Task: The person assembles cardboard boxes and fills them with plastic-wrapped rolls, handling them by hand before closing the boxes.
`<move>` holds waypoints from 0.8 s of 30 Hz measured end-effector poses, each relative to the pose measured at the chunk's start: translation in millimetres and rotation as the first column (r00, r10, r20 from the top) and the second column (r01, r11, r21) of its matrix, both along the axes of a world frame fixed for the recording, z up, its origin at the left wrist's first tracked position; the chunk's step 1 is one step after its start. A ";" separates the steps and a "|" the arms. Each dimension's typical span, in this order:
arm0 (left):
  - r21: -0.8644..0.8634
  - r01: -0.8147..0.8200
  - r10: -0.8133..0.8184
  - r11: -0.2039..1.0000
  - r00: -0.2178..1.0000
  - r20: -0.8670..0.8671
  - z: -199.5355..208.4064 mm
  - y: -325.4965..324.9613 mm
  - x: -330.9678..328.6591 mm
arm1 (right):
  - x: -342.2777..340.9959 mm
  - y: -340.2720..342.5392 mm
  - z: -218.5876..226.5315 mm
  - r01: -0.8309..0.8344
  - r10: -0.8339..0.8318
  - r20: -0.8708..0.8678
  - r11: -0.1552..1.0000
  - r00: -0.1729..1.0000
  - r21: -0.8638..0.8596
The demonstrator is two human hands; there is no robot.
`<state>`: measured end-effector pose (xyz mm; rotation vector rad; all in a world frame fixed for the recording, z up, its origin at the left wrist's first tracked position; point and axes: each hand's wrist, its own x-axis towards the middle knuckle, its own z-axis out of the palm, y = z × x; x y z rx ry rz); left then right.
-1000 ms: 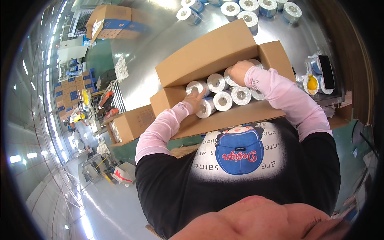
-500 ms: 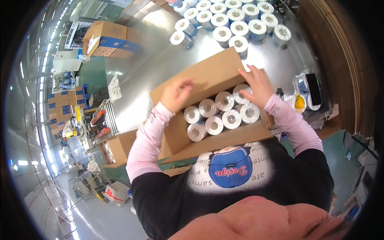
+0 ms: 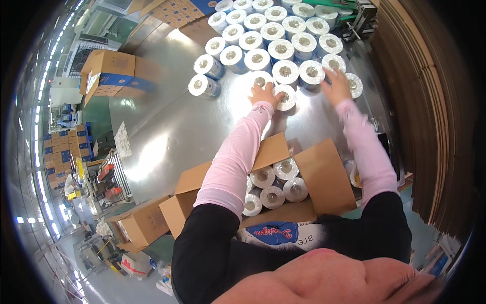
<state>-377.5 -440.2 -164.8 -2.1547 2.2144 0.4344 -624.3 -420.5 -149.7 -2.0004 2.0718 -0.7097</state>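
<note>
My left hand reaches over the metal table with its fingers spread, touching a white-topped roll and the front roll beside it. My right hand, fingers apart, is between a roll on its left and another roll on its right; whether it touches either is hard to tell. Close to my body an open brown carton holds several upright wrapped rolls. My left forearm hides part of this carton and its contents.
Many more rolls stand in rows at the table's far side. One roll leans at their left. A blue-and-brown carton is on the left, another carton at near left. Cardboard sheets are stacked along the right.
Both hands have moved forward from the carton to the standing rolls. The carton's right flap now stands out to the side. The view has shifted toward the far rolls.
</note>
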 end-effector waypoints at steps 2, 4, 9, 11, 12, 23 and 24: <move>0.096 0.089 -0.098 0.991 0.991 0.095 -3.4 -15.0 -1.1 | -30.4 -64.3 -15.7 0.019 -0.025 0.011 0.915 1.000 0.403; 0.051 0.136 -0.140 0.989 0.986 0.087 -16.6 -16.4 3.0 | -15.5 -92.3 -33.5 0.162 -0.051 -0.205 0.802 0.977 0.574; 0.072 0.243 -0.251 0.967 0.959 0.133 -18.5 -11.7 15.4 | 19.6 -101.0 -32.9 0.218 0.008 -0.329 0.735 0.944 0.642; 0.179 0.252 -0.276 0.951 0.952 0.128 -2.9 -18.0 16.7 | 12.8 -77.4 -36.0 0.133 0.093 -0.312 0.763 0.946 0.632; 0.210 0.258 -0.288 0.943 0.949 0.127 5.9 -19.5 17.9 | 15.7 -56.6 -48.2 0.105 0.163 -0.383 0.801 0.909 0.590; 0.166 -0.145 0.194 0.976 0.922 -0.336 36.8 23.3 108.4 | 38.1 171.7 -76.6 -0.270 0.297 -0.018 0.890 0.955 0.368; 0.107 -0.234 0.256 0.966 0.843 -0.473 49.4 31.4 127.7 | 27.8 164.9 -72.4 -0.221 0.200 0.093 0.906 0.975 0.362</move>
